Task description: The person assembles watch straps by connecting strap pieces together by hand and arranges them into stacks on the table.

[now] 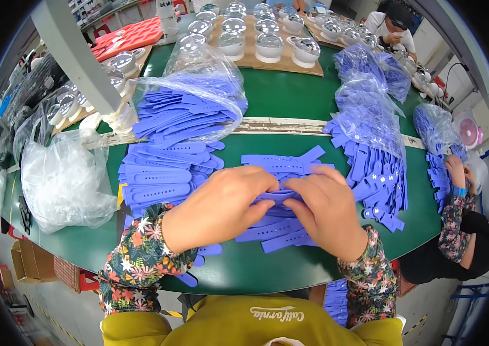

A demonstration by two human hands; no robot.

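My left hand [218, 199] and my right hand [328, 210] meet above the middle of the green table, fingertips pinched on a blue strap [282, 195] held between them. Below it, more blue straps [284, 233] lie in a loose pile, and a few others [282, 164] lie just beyond my fingers. To the left, a thick stack of blue straps with holes [158, 179] spreads out beside my left hand. On the right is a pile of blue straps with small metal studs [377, 179].
Clear bags of blue straps [189, 106] [365, 109] stand behind both piles. A bag of clear plastic [65, 184] lies left. Clear-domed white units [268, 47] stand on cardboard at the back. A co-worker [469, 236] is at the right, another person [393, 29] at the far right.
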